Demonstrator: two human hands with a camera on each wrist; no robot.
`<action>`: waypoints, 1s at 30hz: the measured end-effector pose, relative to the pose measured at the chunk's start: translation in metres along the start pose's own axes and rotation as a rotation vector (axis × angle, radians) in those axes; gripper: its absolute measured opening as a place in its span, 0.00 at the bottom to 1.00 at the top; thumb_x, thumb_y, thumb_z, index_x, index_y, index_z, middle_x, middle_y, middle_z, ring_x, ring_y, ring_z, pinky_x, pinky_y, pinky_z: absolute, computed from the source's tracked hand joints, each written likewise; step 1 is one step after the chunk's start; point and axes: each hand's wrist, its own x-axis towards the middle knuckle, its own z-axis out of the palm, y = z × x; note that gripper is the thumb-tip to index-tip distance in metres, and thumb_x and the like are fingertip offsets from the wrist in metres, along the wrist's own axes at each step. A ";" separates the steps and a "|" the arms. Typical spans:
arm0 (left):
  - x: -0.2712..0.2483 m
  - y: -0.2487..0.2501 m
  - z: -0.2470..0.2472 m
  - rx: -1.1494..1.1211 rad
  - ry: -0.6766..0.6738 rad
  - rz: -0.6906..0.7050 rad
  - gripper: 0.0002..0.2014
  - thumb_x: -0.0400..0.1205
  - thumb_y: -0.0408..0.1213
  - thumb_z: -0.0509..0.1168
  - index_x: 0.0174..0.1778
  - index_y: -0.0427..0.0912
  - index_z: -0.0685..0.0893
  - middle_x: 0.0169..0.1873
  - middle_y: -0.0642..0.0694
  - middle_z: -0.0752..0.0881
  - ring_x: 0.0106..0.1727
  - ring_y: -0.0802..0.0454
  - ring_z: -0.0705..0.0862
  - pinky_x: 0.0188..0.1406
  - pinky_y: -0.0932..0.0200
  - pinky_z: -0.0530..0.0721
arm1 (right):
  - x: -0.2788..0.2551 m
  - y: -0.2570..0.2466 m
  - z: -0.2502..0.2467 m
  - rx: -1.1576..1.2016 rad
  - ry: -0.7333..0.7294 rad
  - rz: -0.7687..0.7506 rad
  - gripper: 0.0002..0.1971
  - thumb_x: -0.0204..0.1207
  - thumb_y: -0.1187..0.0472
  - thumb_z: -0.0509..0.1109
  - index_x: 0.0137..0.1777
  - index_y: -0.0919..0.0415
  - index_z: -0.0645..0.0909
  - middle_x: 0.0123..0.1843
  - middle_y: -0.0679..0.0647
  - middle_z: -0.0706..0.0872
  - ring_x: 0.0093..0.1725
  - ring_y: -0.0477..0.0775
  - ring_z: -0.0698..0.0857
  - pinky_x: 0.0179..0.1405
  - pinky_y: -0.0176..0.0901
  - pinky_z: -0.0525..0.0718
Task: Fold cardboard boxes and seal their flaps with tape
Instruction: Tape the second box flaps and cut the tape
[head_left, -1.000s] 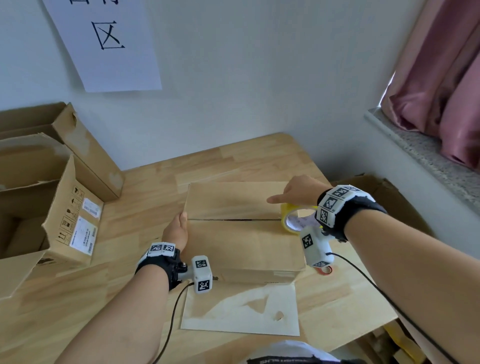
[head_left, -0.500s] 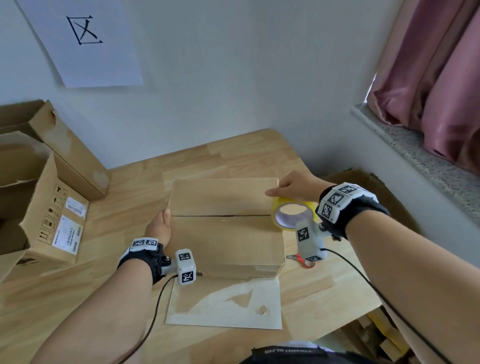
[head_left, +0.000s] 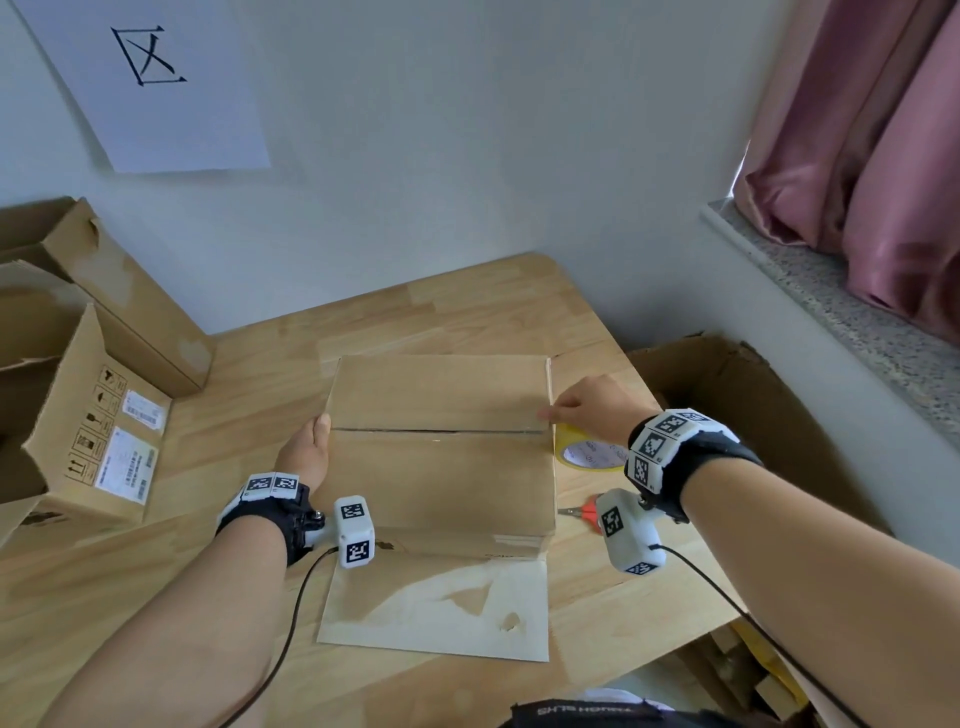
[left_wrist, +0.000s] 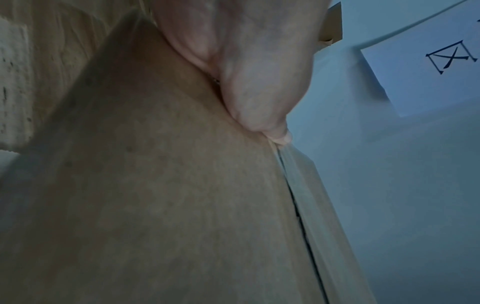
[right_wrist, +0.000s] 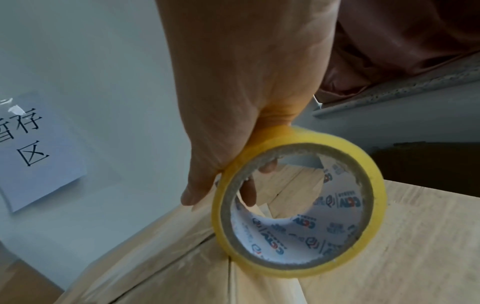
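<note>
Plain tan-brown on the closed rectangular cardboard box (head_left: 441, 447), with a thin dark seam across its top. Translucent yellow on the round roll of packing tape (right_wrist: 298, 202), its white inner core printed with blue and red logos. Pale blond wood grain on the wooden tabletop (head_left: 249, 374). At 9 o'clock, brown open cardboard cartons (head_left: 88, 415) bearing white labels and black handling symbols. At 11 o'clock, white paper wall sheet (head_left: 150, 78) with black characters. At 2 o'clock, dusty pink satin curtain (head_left: 872, 156).

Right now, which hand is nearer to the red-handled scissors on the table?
Right. The right hand holds the tape roll just beyond the scissors; the left hand is across the box.
</note>
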 end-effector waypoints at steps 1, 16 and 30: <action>0.000 0.000 0.000 -0.002 0.000 -0.002 0.27 0.90 0.48 0.40 0.74 0.35 0.71 0.70 0.33 0.76 0.69 0.34 0.75 0.64 0.48 0.70 | 0.001 0.000 0.000 0.005 0.008 0.003 0.28 0.78 0.44 0.67 0.22 0.59 0.65 0.23 0.51 0.66 0.25 0.49 0.66 0.25 0.39 0.62; 0.004 0.000 0.002 -0.003 0.004 -0.017 0.26 0.90 0.47 0.40 0.74 0.35 0.72 0.70 0.33 0.76 0.70 0.34 0.75 0.66 0.47 0.70 | 0.014 0.019 0.021 0.085 -0.055 0.085 0.28 0.77 0.40 0.66 0.42 0.71 0.86 0.29 0.57 0.75 0.29 0.53 0.70 0.32 0.42 0.68; 0.005 0.005 0.003 -0.008 -0.036 -0.035 0.27 0.89 0.49 0.41 0.79 0.39 0.68 0.76 0.36 0.71 0.75 0.37 0.70 0.72 0.48 0.66 | 0.017 0.018 0.005 0.101 -0.202 0.122 0.28 0.68 0.35 0.72 0.19 0.57 0.75 0.17 0.48 0.68 0.22 0.50 0.67 0.26 0.39 0.66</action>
